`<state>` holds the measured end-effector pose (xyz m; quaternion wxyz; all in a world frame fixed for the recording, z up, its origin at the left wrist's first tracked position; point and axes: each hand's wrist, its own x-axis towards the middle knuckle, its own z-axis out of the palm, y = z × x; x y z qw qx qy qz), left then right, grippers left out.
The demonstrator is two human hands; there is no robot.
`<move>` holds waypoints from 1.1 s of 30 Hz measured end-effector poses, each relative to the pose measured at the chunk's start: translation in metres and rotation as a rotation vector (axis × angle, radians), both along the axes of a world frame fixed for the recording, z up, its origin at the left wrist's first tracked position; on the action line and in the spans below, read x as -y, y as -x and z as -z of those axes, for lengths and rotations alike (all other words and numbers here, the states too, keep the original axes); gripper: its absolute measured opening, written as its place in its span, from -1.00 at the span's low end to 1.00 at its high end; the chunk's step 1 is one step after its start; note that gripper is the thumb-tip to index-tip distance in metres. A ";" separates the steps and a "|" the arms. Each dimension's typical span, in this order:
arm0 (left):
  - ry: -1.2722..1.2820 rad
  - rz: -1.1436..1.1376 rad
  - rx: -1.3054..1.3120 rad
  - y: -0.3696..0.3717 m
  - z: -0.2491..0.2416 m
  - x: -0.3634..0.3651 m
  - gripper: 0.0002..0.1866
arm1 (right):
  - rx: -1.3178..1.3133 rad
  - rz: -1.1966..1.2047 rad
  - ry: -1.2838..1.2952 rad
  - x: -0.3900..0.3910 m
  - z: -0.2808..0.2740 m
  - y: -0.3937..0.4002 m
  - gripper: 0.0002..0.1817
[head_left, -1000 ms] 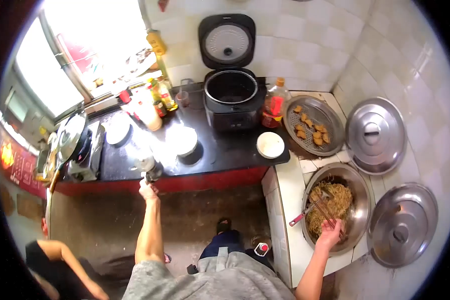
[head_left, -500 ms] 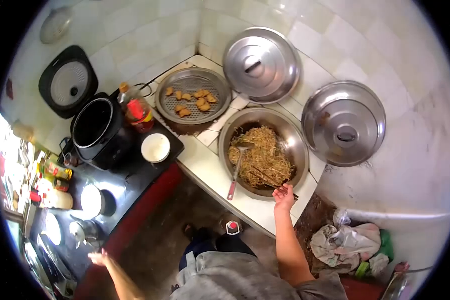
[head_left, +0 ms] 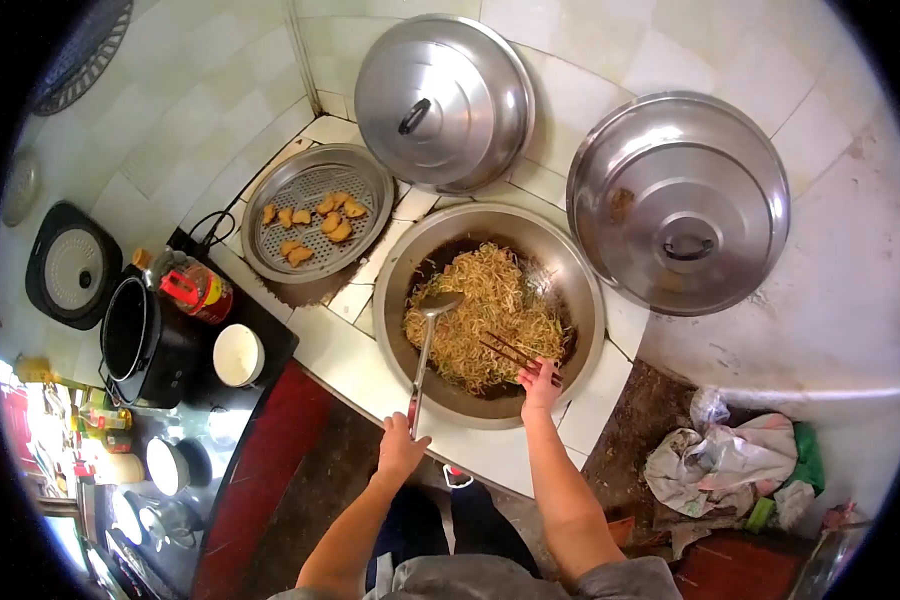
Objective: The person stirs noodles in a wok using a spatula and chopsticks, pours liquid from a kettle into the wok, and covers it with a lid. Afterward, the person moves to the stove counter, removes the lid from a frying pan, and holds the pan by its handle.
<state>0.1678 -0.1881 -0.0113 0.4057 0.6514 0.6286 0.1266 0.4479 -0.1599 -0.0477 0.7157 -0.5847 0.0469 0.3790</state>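
A wide metal wok (head_left: 585, 340) set into the tiled counter holds a heap of browned noodles (head_left: 500, 300) with bits of green. My right hand (head_left: 540, 390) is closed around a pair of brown chopsticks (head_left: 510, 350), whose tips reach into the noodles. A metal ladle (head_left: 427, 350) leans over the wok's left rim with its bowl resting on the noodles. My left hand (head_left: 400, 452) is at the lower end of the ladle's handle, fingers closed around it.
A perforated metal tray (head_left: 260, 240) with several brown fried pieces lies back left. Two large metal lids (head_left: 450, 110) (head_left: 680, 215) lean against the wall. Left stand a white bowl (head_left: 238, 355), a sauce bottle (head_left: 200, 290) and an open black cooker (head_left: 155, 350). Crumpled bags (head_left: 720, 465) lie at right.
My left hand has come from the dark counter at left to the ladle's handle. The chopsticks in my right hand now reach the noodles from a slightly different angle. The view has shifted closer.
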 end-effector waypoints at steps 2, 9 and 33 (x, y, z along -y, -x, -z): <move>0.035 0.002 -0.120 -0.021 0.006 -0.012 -0.55 | -0.042 -0.018 0.049 -0.012 0.013 -0.006 -0.66; 0.152 -0.068 -0.302 -0.068 -0.008 -0.060 -0.41 | -0.405 -0.042 0.002 -0.076 0.079 0.013 -0.58; 1.286 -0.639 0.584 -0.025 -0.095 -0.098 -0.79 | -0.066 -0.198 0.019 -0.005 0.002 -0.016 -0.62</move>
